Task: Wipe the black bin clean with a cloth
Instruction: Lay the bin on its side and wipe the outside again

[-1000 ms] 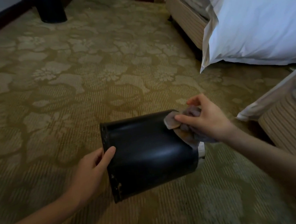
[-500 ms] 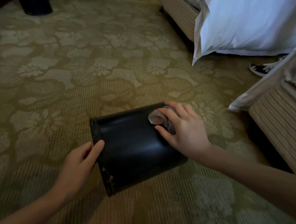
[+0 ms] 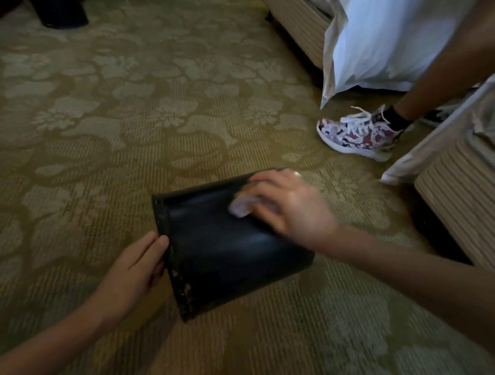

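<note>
Head view showed the black bin (image 3: pixel 231 249) lying on its side on the patterned carpet (image 3: pixel 111 109), a little toward 6 o'clock from the middle of the frame, its open mouth facing 9 o'clock and its base toward 3 o'clock. The left hand (image 3: pixel 136 267) sat at the bin's 9 o'clock, fingers fairly straight and laid against the rim to brace it, grasping nothing that could be seen. The right hand (image 3: pixel 290 207), blurred, was at the bin's 1 o'clock near the base end, closed over a small pale cloth (image 3: pixel 240 208) bunched under its fingers and pressed to the upper wall. A sheen ran along the dark side, and pale scuffs marked the rim toward 7 o'clock. The bin looked light, stiff and smooth, so it would probably roll or skid under a firm wipe; the rim seemed the best place to take hold, hooked by the fingers, with the carpet giving some grip beneath. The cloth looked soft and limp. At 2 o'clock from the bin stood another person's patterned shoe (image 3: pixel 359 135) beside white bedding (image 3: pixel 390 22), and a second dark bin (image 3: pixel 59 9) stood far off at 11 o'clock.
</note>
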Motion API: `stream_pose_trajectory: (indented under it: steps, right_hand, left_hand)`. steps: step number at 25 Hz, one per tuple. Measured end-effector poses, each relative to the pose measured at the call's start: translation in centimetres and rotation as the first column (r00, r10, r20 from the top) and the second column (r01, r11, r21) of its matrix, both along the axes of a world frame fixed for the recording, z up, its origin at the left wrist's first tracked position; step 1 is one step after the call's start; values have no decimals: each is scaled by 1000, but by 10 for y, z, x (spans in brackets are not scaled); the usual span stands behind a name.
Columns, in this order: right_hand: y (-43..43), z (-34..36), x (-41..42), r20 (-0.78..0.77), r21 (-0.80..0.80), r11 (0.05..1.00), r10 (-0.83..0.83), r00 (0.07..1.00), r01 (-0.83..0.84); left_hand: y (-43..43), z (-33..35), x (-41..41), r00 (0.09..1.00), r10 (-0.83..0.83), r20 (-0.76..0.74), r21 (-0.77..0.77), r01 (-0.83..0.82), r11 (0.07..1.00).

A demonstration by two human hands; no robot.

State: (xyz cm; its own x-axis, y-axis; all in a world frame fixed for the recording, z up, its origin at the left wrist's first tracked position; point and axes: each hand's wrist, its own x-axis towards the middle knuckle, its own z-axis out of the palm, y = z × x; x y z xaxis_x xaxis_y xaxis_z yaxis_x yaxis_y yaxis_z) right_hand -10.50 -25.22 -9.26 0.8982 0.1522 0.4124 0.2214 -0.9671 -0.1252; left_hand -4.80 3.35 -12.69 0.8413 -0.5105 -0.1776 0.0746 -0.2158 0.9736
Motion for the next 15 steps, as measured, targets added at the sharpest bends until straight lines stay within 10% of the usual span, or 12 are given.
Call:
stream_pose_trajectory:
  steps: [4, 11, 15]
  right_hand:
    - [-7, 5, -3, 1, 44, 926, -375, 927, 374]
    - [99, -6, 1, -2, 18, 976, 217, 976, -217]
    - [-8, 7, -7, -24, -35, 977, -212, 977, 211]
  left_hand:
    - [-1, 3, -3, 1000, -15, 2, 40, 15, 999]
    - [0, 6, -9, 1000, -14, -6, 42, 14, 999]
    - [0, 10, -17, 999, -16, 38, 71, 14, 997]
